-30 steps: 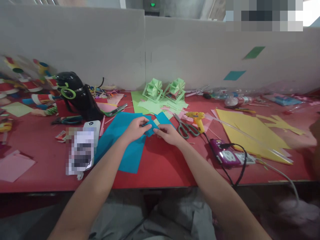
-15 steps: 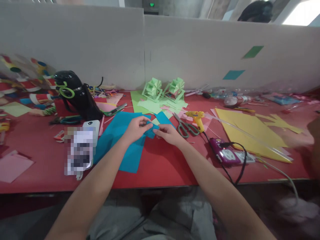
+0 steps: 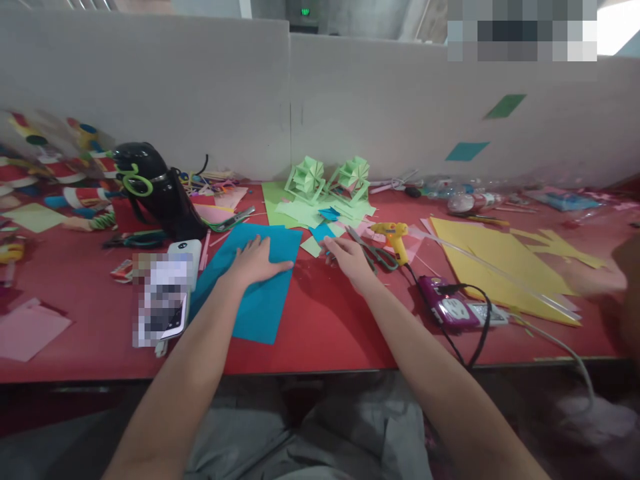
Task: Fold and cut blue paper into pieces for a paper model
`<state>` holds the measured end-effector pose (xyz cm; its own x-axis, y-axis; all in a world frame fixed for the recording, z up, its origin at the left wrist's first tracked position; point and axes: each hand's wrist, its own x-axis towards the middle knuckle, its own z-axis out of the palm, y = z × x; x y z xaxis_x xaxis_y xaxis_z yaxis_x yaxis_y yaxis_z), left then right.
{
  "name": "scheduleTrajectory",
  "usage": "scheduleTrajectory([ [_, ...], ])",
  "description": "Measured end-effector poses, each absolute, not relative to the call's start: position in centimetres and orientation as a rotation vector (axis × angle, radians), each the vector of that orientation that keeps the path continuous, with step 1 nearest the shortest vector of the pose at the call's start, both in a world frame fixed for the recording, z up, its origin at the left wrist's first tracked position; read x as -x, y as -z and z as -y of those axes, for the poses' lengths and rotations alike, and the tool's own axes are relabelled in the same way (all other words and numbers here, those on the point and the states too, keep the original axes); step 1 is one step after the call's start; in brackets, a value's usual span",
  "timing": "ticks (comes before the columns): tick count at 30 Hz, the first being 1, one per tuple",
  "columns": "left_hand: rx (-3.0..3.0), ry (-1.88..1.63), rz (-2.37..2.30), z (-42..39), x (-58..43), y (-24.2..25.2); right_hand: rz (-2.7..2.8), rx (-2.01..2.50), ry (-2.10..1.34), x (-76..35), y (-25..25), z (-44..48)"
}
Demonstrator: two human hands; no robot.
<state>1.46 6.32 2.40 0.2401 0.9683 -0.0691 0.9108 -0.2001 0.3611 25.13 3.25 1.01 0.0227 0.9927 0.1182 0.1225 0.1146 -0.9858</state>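
Left hand (image 3: 257, 261) spread flat on one blue sheet (image 3: 260, 307); right hand (image 3: 350, 259) open, empty, beside one scissors (image 3: 369, 247)

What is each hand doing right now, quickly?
Left hand: open, pressed flat on the blue paper.
Right hand: open, holding nothing, resting beside the scissors.

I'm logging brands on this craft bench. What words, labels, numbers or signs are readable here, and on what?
No text is readable.
Green lit sign above the partition: too small to read.
White patch on the purple power strip: blurred.
Yellow glue gun: no legible brand.
Area beside the white device: blurred out.
Blue paper under the left hand: blank.
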Motion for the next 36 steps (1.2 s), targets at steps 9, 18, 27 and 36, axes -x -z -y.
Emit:
scheduleTrajectory([
  [9, -2.192, -0.238, -1.860, -6.2, -1.1, -2.7, 1.553, 1.225, -1.004, -24.7, -0.2, -3.5],
  [18, -2.215, -0.340, -1.976, -5.0, -2.4, -4.3, 1.544, 1.236, -1.033, -23.8, -1.2, -2.5],
  [27, -2.309, -0.767, -1.041, -2.7, -5.5, -4.3, 1.034, 1.034, -1.377, -23.4, -1.7, -2.0],
  [36, -1.273, -1.161, -1.248, -5.1, -4.8, -3.3, 1.019, 1.136, -1.295, -25.1, -0.4, -3.5],
])
